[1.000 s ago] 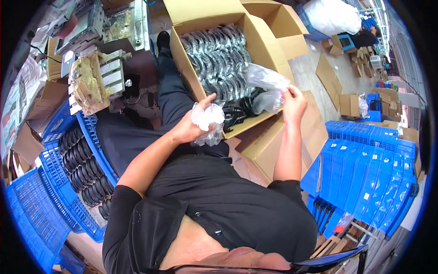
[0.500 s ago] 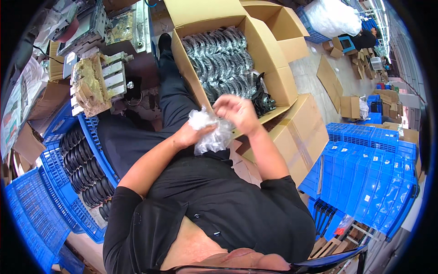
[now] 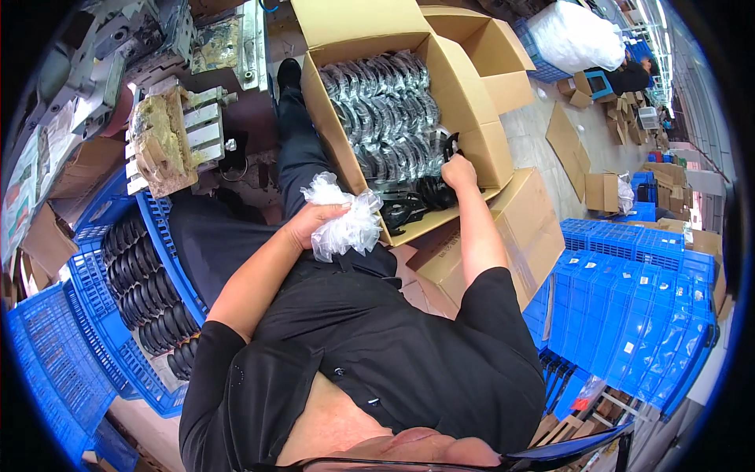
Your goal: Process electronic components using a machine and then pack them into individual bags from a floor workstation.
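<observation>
My left hand [image 3: 313,226] is closed around a bunch of crumpled clear plastic bags [image 3: 350,228], held over my lap. My right hand [image 3: 459,171] reaches into the near right part of an open cardboard box [image 3: 486,126], its fingers closed on a black curved part [image 3: 451,145]. Most of that part is hidden by the hand. Loose unwrapped black parts [image 3: 409,209] lie along the near side of the box. Beyond them, several rows of black curved parts in clear wrapping [image 3: 385,110] fill the box.
To my left a blue crate [image 3: 169,259] holds rows of black curved parts [image 3: 149,291]. A metal fixture [image 3: 169,141] stands ahead on the left. A closed carton [image 3: 511,236] and stacked blue crates [image 3: 629,315] are to my right. An open empty carton [image 3: 472,51] sits behind the box.
My right hand has left the plastic bags and moved right into the box, closing on a black part. My left hand, still holding the bags, has shifted slightly left.
</observation>
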`<act>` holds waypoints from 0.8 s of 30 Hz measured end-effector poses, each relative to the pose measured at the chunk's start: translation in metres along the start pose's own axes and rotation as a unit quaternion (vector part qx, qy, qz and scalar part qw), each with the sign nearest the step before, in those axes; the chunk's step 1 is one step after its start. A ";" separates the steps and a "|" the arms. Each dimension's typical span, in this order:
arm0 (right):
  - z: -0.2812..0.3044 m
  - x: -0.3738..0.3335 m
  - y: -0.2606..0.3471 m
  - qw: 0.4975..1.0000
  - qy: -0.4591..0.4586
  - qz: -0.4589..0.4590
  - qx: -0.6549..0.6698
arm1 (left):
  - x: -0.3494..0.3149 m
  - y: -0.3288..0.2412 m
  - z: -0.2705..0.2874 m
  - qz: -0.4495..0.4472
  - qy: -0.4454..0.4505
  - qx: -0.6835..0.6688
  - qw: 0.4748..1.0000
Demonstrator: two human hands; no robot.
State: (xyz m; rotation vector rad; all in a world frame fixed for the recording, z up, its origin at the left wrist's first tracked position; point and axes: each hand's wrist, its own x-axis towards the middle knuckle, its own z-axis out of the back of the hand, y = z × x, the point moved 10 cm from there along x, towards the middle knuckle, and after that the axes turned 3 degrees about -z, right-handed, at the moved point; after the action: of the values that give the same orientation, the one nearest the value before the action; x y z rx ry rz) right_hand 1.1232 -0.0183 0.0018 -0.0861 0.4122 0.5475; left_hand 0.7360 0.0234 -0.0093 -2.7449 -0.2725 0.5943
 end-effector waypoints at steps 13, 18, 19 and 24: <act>-0.022 -0.011 -0.007 0.984 -0.012 -0.155 0.091 | 0.004 0.007 0.012 0.023 -0.020 -0.015 0.999; -0.021 -0.012 -0.012 0.984 0.033 -0.158 0.077 | 0.009 0.006 0.010 0.019 0.001 -0.014 1.000; -0.022 -0.010 -0.013 0.984 0.042 -0.160 0.066 | 0.007 0.006 0.006 0.013 -0.004 -0.006 1.000; -0.018 -0.006 -0.009 0.983 0.073 -0.166 0.039 | 0.004 0.005 0.006 0.010 -0.008 -0.003 1.000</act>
State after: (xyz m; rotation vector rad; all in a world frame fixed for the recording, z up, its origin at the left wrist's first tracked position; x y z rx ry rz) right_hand 1.1170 -0.0325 -0.0124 -0.1185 0.5496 0.1952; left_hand 0.7381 0.0210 -0.0175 -2.7527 -0.2518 0.6213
